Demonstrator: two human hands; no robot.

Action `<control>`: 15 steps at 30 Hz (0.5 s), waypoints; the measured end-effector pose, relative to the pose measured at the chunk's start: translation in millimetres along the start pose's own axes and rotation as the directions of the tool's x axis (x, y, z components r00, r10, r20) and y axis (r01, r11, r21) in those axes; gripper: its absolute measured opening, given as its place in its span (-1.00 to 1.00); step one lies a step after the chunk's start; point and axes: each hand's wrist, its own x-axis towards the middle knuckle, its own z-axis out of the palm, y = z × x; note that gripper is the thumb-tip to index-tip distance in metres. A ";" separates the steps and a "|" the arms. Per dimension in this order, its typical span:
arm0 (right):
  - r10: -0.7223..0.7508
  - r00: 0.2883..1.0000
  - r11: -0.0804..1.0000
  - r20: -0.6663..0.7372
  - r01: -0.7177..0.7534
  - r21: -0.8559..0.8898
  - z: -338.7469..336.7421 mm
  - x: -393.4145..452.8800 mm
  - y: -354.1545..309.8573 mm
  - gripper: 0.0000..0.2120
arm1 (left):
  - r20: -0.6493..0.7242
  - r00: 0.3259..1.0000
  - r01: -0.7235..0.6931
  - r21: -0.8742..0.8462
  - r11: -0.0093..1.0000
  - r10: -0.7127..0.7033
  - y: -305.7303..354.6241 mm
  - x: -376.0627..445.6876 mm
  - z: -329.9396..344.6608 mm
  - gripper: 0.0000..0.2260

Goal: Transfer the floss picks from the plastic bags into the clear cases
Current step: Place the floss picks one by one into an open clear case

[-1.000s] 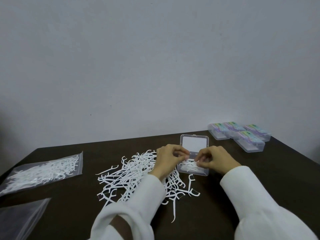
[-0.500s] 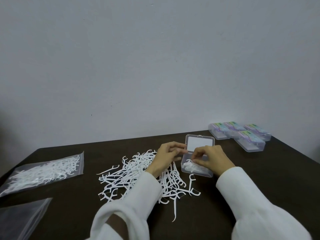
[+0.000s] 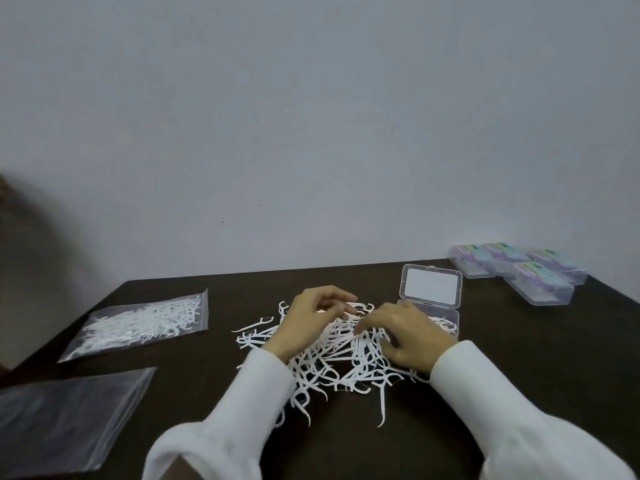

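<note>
both hands sit over the loose heap of white plastic floss picks (image 3: pixel 332 355) near the middle of the dark brown table (image 3: pixel 519 358). left hand (image 3: pixel 308 320): fingers curled, tips toward the far side of the heap; whether it pinches a pick cannot be told. right hand (image 3: pixel 405 334): fingers bent down, tips touching picks at the heap's right side; a closed grip on any one pick is not visible, cannot tell

open clear plastic case (image 3: pixel 431 299) lies just beyond and to the right of the right hand, toward the far edge, lid raised at the back. a few picks show in its tray, mostly hidden behind the right hand

four closed clear cases with coloured labels (image 3: pixel 516 268) sit at the far right corner. sealed clear plastic bag of floss picks (image 3: pixel 145 323) lies toward the left edge, well apart from the heap. flat, seemingly empty clear plastic bag (image 3: pixel 69 420) lies at the near left corner

key relation: case is right and far of the heap, so the right hand is nearer. picks lie tangled, long axes in all directions; judgement: each bunch wants aligning with the tray's long side before it goes in

judgement: task part done, gathering step in hand
</note>
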 end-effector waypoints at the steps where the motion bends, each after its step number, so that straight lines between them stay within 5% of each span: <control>1: -0.016 0.999 1.000 0.035 0.016 -0.002 3.8 0.9 -0.9 -0.56 | -0.008 1.000 0.008 0.029 1.000 -0.008 -2.4 -6.7 -7.3 -0.83; 15: -0.038 0.997 0.983 0.072 0.050 -0.175 9.6 8.4 -0.2 -0.73 | 0.305 0.914 0.085 0.501 0.861 -0.267 -19.7 -47.8 -75.4 -0.47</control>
